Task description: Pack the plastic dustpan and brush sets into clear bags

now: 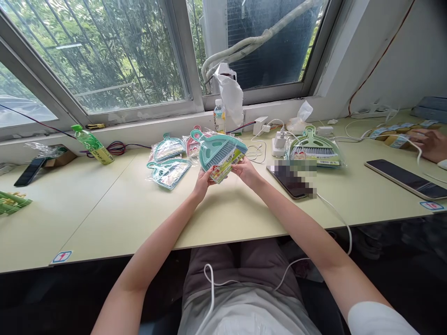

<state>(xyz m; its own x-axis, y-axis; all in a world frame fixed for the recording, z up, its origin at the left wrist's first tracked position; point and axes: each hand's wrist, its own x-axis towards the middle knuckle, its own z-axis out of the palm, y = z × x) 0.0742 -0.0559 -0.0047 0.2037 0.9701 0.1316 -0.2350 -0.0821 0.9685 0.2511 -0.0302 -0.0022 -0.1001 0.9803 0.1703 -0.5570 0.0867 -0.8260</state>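
Between my two hands I hold up a teal dustpan and brush set [223, 156] with a printed label along its lower edge. My left hand [203, 184] is closed on the lower left corner of the set. The fingers of my right hand [246, 171] grip its lower right side. Two more teal sets in clear plastic lie to the left, the nearer teal set [170, 173] in front of the farther teal set [169, 148]. Behind the held set, a pink set [193, 145] is partly hidden. A green set [314, 151] in clear wrap lies to the right.
A phone [289, 181] lies right of my arms, with a white cable trailing over the table edge. A white charger [279, 143], a green-capped bottle [93, 144] and a clear bottle [219, 116] stand near the window. Another person's hand [428, 143] is at far right.
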